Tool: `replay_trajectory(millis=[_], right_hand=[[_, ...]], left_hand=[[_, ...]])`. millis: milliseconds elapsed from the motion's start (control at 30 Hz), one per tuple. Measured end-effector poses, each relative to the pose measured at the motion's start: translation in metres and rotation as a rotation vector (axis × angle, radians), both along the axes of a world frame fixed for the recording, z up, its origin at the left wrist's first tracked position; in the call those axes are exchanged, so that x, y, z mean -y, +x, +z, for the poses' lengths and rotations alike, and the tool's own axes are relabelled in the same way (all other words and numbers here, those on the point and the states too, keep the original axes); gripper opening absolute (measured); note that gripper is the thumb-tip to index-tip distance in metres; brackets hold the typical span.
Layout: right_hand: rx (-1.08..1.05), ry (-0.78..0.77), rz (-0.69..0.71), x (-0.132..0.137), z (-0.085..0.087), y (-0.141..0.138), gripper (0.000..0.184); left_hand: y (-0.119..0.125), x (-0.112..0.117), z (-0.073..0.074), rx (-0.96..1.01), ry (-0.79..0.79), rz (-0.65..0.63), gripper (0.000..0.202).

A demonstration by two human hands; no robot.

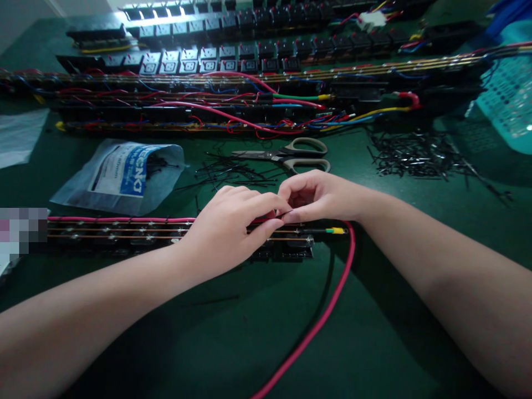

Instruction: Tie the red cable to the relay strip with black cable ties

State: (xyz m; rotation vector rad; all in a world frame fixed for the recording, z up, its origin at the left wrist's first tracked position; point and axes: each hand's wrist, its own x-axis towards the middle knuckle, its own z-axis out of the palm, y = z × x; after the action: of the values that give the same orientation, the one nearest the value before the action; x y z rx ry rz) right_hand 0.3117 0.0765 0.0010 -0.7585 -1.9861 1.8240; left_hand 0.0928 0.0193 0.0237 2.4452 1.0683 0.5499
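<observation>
Over the right part of a long black socket strip (116, 235) with bare metal rails, my two hands meet fingertip to fingertip. A thin black cable tie (285, 214) shows between them, pinched by thumb and forefinger of my right hand (318, 195). My left hand (228, 227) is closed at the same spot, its thumb and forefinger on the tie. A thick red cable (347, 266) runs along the strip's far edge, passes under my hands and curves down toward me. Beside it ends a black lead with a yellow-green tip (334, 230).
Scissors (286, 155) lie beyond my hands, by loose cable ties (236, 172). An open plastic bag (120, 172) of ties is at left, a pile of black tie pieces (415, 155) at right. Several wired strips (187, 88) line the back; a turquoise basket (507, 88) stands far right.
</observation>
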Motion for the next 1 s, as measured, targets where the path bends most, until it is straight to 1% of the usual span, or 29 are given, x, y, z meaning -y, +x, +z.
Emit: replay_trajectory(millis=[200,333,433,500,600,667,733,833,900,967,1000], right_hand=[[-0.028,0.013,0.046,0.0,0.0,0.001,0.01],[-0.032,0.012,0.013,0.0,0.003,0.001,0.006],[-0.021,0.001,-0.055,0.001,0.004,0.002,0.007],[-0.024,-0.037,-0.085,0.0,0.004,0.003,0.009],[-0.038,-0.075,-0.083,-0.001,0.001,0.005,0.011],[-0.024,-0.055,-0.057,-0.001,0.001,0.005,0.01],[0.005,0.0,-0.007,0.0,0.002,0.004,0.01],[0.109,0.11,0.095,0.006,0.012,-0.001,0.024],[0.259,0.223,0.144,0.011,0.023,-0.004,0.039],[0.496,0.401,0.159,0.016,0.033,-0.006,0.052],[0.615,0.486,0.157,0.018,0.038,-0.006,0.054]], left_hand=[[0.0,0.0,-0.002,0.07,0.055,0.022,0.013],[0.0,0.001,-0.001,0.057,0.042,0.019,0.011],[-0.001,0.002,0.002,0.038,0.011,0.036,0.011],[-0.001,0.003,0.003,0.032,-0.007,0.048,0.011],[0.0,0.003,0.004,0.03,-0.025,0.061,0.01],[0.0,0.002,0.003,0.03,-0.033,0.071,0.01],[0.0,0.002,0.002,0.017,-0.03,0.082,0.011],[0.001,0.002,0.0,-0.015,0.0,0.095,0.012],[0.001,0.002,-0.001,-0.02,0.013,0.101,0.011],[0.001,0.003,-0.002,-0.013,0.013,0.11,0.01],[0.001,0.003,-0.002,-0.01,0.012,0.116,0.01]])
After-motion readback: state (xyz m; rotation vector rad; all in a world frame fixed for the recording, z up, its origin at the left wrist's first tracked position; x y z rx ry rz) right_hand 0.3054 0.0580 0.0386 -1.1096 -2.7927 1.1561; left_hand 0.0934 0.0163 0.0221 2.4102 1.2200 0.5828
